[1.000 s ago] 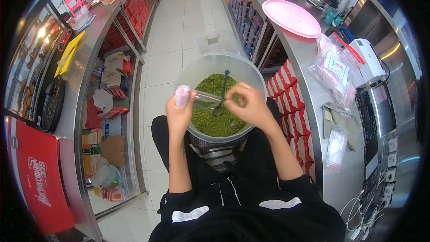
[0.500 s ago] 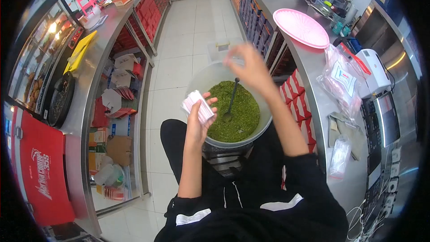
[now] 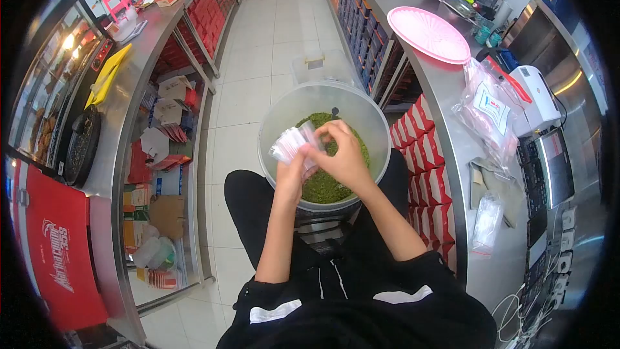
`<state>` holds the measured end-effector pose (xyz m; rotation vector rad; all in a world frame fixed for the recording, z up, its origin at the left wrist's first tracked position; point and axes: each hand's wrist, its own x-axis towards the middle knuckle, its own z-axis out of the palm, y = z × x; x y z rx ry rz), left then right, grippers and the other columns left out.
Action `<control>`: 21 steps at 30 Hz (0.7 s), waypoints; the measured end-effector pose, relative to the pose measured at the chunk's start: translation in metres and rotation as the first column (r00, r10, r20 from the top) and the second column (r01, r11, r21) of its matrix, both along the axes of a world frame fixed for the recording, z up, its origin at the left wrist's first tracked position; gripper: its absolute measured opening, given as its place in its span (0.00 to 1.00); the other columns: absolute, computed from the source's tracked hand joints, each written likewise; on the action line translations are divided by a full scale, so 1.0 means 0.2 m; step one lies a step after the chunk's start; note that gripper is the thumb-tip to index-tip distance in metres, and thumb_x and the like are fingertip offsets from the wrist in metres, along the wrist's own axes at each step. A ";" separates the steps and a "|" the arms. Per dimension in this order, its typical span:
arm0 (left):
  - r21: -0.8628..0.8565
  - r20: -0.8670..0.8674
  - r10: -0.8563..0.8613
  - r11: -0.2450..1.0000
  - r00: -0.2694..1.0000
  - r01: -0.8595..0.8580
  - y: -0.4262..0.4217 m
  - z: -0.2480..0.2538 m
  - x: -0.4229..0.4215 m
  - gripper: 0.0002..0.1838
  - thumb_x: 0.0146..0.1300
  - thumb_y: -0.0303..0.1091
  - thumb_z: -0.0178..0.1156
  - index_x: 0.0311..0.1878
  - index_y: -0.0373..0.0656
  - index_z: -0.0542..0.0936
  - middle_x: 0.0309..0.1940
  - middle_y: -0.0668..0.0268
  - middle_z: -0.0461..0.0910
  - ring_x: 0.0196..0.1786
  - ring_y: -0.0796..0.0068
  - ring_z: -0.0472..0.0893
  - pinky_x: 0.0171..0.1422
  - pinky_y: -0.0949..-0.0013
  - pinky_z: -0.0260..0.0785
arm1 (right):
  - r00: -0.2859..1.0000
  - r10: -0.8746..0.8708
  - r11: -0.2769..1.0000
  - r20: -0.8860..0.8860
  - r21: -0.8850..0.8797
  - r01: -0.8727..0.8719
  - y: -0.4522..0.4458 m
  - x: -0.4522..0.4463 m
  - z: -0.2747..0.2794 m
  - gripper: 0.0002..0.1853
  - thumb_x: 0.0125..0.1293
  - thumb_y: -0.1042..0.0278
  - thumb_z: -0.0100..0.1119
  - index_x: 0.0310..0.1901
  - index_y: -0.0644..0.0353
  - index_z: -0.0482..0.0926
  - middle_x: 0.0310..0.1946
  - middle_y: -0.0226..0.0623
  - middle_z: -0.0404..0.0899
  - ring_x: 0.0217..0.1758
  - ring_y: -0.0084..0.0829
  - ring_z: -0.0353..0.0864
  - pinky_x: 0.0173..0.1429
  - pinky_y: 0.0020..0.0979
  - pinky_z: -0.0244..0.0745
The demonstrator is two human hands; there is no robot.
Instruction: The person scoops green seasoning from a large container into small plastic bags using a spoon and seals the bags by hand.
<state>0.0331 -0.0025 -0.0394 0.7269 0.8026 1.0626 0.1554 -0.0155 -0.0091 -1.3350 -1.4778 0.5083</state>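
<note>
A stack of small clear plastic bags (image 3: 288, 145) with pinkish edges is held in my left hand (image 3: 290, 179). The fingers and thumb of my right hand (image 3: 347, 160) are closed on the edge of one bag (image 3: 309, 134) at the stack's right side. Both hands are above a large translucent tub (image 3: 382, 130) between my knees. Inside the tub lies a heap of finely chopped green stuff (image 3: 325, 189), partly covered by my hands. The dark handle of a spoon (image 3: 335, 114) sticks up at the back of the heap; its bowl is hidden.
Metal counters flank me; the left one (image 3: 123, 155) holds a glass display case (image 3: 55, 84), the right one a pink round lid (image 3: 429, 34) and a bag of plastic packs (image 3: 487, 106). Beyond the tub, a clear bin (image 3: 326, 70) stands on the tiled floor.
My right hand has come down from above the tub's far side to the stack and now grips a bag there. The view has shifted slightly.
</note>
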 end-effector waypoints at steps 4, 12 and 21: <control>0.119 -0.171 0.125 0.987 0.977 -0.105 0.00 0.03 0.01 0.14 0.60 0.34 0.56 0.49 0.40 0.72 0.37 0.66 0.77 0.37 0.78 0.78 0.35 0.76 0.72 | 0.997 0.060 0.975 -0.039 -0.210 -0.067 -0.02 0.05 0.05 0.08 0.55 0.71 0.55 0.35 0.66 0.79 0.27 0.38 0.77 0.26 0.28 0.75 0.36 0.25 0.70; 0.227 -0.284 0.069 0.974 0.956 -0.003 0.03 -0.03 -0.04 0.19 0.61 0.37 0.55 0.53 0.39 0.68 0.39 0.68 0.75 0.39 0.77 0.77 0.39 0.73 0.71 | 0.939 0.199 0.919 -0.280 -0.280 -0.278 -0.03 0.12 0.05 0.08 0.55 0.70 0.57 0.33 0.66 0.80 0.25 0.34 0.80 0.26 0.18 0.77 0.32 0.21 0.69; 0.121 -0.020 -0.073 0.990 0.997 0.075 -0.02 0.02 0.01 0.19 0.62 0.43 0.54 0.51 0.41 0.69 0.37 0.67 0.74 0.37 0.81 0.74 0.36 0.75 0.70 | 0.845 0.190 0.909 -0.500 -0.236 -0.344 -0.04 0.05 0.01 0.07 0.58 0.70 0.58 0.32 0.66 0.79 0.22 0.28 0.77 0.20 0.14 0.71 0.23 0.17 0.63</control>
